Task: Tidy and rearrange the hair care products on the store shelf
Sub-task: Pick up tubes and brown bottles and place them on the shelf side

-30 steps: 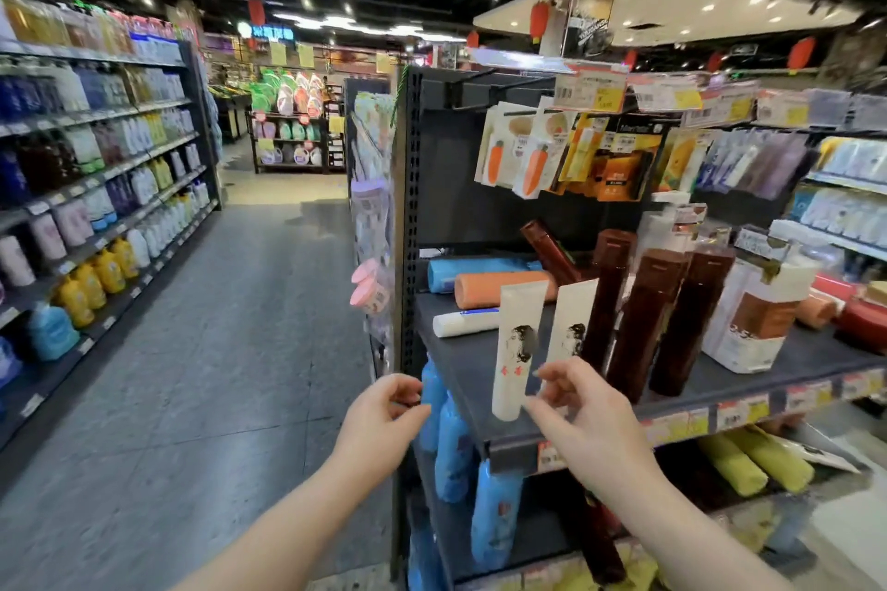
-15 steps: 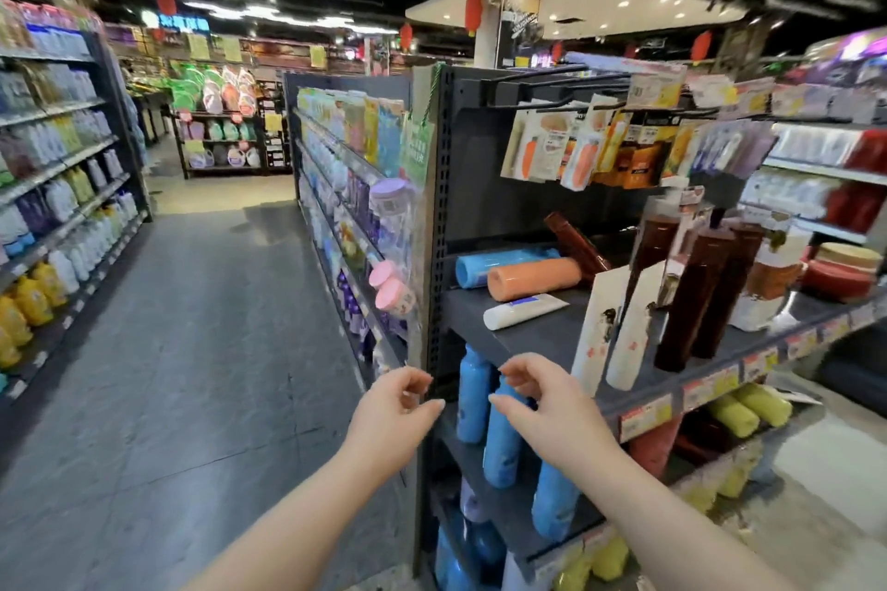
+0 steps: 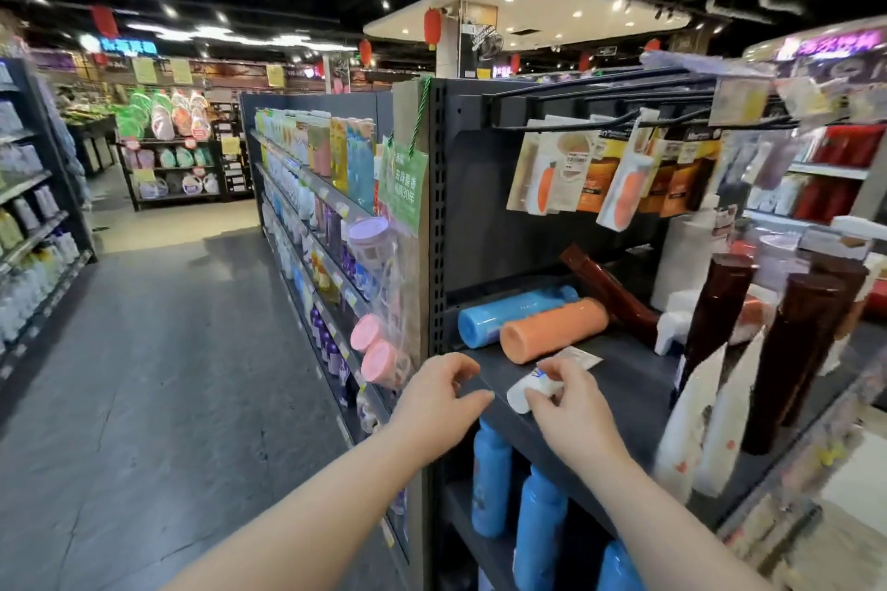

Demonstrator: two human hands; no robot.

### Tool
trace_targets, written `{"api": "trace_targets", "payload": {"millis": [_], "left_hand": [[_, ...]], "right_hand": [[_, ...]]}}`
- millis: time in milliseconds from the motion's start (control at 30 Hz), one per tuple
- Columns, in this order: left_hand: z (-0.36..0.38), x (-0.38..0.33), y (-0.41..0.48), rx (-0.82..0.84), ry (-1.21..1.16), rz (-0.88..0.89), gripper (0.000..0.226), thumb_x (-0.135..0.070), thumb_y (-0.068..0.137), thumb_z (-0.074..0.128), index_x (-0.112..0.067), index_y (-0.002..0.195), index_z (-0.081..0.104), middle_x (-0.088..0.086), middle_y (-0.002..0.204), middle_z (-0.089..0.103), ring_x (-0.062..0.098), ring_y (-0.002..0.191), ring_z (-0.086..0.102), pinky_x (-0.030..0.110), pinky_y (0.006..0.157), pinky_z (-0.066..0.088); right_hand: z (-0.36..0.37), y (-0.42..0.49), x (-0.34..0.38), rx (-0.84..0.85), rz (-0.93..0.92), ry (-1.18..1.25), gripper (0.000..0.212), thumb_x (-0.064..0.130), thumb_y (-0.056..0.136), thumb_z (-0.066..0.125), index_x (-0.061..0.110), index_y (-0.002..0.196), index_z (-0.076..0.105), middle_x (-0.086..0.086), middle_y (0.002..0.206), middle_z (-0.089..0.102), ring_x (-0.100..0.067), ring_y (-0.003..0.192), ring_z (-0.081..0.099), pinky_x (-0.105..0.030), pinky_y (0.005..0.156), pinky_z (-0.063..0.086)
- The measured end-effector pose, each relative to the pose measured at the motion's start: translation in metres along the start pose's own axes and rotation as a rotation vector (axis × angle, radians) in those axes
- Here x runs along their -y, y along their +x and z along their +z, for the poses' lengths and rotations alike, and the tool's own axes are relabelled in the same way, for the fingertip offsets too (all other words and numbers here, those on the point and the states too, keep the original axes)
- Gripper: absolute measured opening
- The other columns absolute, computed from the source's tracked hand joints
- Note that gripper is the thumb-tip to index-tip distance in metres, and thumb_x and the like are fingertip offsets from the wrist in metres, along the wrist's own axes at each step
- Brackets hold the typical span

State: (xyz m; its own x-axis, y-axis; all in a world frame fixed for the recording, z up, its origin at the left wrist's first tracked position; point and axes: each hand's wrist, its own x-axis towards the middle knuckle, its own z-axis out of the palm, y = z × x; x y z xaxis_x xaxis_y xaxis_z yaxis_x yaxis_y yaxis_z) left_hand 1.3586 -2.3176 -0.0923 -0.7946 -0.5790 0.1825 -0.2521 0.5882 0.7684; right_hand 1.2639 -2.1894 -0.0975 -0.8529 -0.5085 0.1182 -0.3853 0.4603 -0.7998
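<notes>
White tube (image 3: 521, 393) lies flat, so right hand (image 3: 571, 413) pinches it, probably to stand it. Left hand (image 3: 432, 398), 9 o'clock, loosely curled, empty.

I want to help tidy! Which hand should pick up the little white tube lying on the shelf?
Right. The right hand curls its fingers round the white tube on the shelf; the left hand hovers empty by its edge.

My right hand (image 3: 571, 403) hides most of the white tube (image 3: 521, 391) near the shelf's (image 3: 624, 379) front left corner; its label is unreadable. Brown bottles (image 3: 797, 350) toward the right end are smeared by blur.
</notes>
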Motion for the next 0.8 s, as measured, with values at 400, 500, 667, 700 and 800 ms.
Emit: {"api": "trace_targets", "payload": {"millis": [400,500,667,700,800], "left_hand": [[0.070,-0.014,0.089,0.358,0.181,-0.051,0.086,-0.061,0.074,0.058,-0.007,0.135,0.031,-0.008,0.085,0.057,0.017,0.086,0.059,0.026,0.072,0.043],[0.069,-0.011,0.095,0.425,0.171,0.001,0.086,-0.058,0.076,0.059,-0.009,0.137,0.023,-0.004,0.094,0.060,0.016,0.084,0.058,0.027,0.073,0.043],[0.049,0.001,0.101,0.541,-0.235,-0.109,0.032,-0.028,0.086,0.063,-0.013,0.114,0.061,0.008,0.108,0.064,0.019,0.091,0.062,0.023,0.073,0.051],[0.043,0.006,0.099,0.618,-0.475,-0.193,0.033,-0.022,0.087,0.062,-0.007,0.117,0.061,0.013,0.105,0.066,0.021,0.084,0.063,0.024,0.064,0.052],[0.027,0.019,0.093,0.848,-0.939,-0.292,0.028,-0.016,0.091,0.052,-0.001,0.112,0.062,0.018,0.094,0.071,0.024,0.077,0.067,0.035,0.067,0.052]], "right_hand": [[0.011,0.031,-0.017,-0.006,0.250,-0.043,0.061,0.009,0.087,0.040,0.028,0.144,0.028,0.002,0.135,0.054,-0.021,0.123,0.050,-0.033,0.102,0.041],[0.018,0.030,-0.017,-0.005,0.309,-0.038,0.069,0.005,0.086,0.036,0.033,0.146,0.020,0.006,0.140,0.050,-0.018,0.126,0.047,-0.032,0.105,0.039],[0.022,0.021,-0.006,-0.233,0.281,0.111,0.058,0.019,0.092,0.051,0.026,0.144,0.027,0.007,0.139,0.047,-0.013,0.118,0.053,-0.032,0.104,0.041],[0.022,0.020,-0.001,-0.292,0.277,0.141,0.060,0.026,0.091,0.055,0.026,0.144,0.027,0.010,0.136,0.046,-0.013,0.113,0.056,-0.033,0.101,0.044],[0.030,0.015,0.007,-0.358,0.305,0.212,0.078,0.045,0.082,0.062,0.026,0.146,0.022,0.013,0.134,0.042,-0.016,0.119,0.052,-0.039,0.099,0.046]]}}
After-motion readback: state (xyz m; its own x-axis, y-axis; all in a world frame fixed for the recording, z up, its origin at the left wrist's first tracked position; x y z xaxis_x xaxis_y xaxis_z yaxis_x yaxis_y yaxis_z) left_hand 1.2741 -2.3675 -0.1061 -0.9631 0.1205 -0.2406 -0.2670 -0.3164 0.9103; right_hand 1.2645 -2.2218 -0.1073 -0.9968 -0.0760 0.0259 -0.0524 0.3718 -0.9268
